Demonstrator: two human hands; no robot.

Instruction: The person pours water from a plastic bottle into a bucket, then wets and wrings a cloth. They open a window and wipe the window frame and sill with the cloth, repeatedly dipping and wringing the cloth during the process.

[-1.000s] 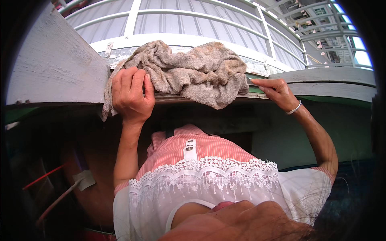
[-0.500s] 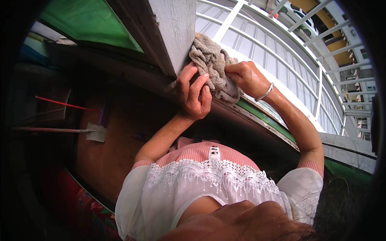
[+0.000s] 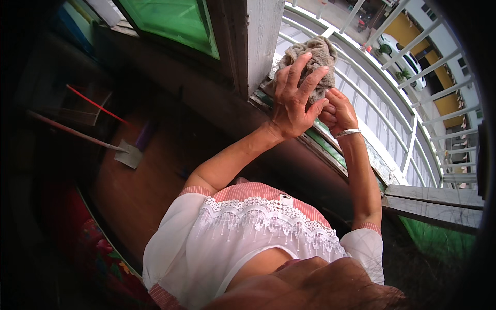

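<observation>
Fingers [image 3: 298,71] of the left hand [image 3: 294,108]: spread apart, laid over the near side of 1 bunched grey-brown cloth [image 3: 321,54]. Right hand [image 3: 338,112]: fingers curled and pressed together at the cloth's lower edge; cannot tell whether they pinch it. 1 bracelet [image 3: 347,133] on the right wrist.

Surroundings, left to right: 1 thin red rod [image 3: 98,104]; 1 pale flat piece [image 3: 129,154] at a long handle's end; 1 green pane [image 3: 173,23]; 1 pale wooden post [image 3: 262,44]; cloth just right of it, before the white railing [image 3: 411,139]; 1 white car [image 3: 403,59] beyond.
</observation>
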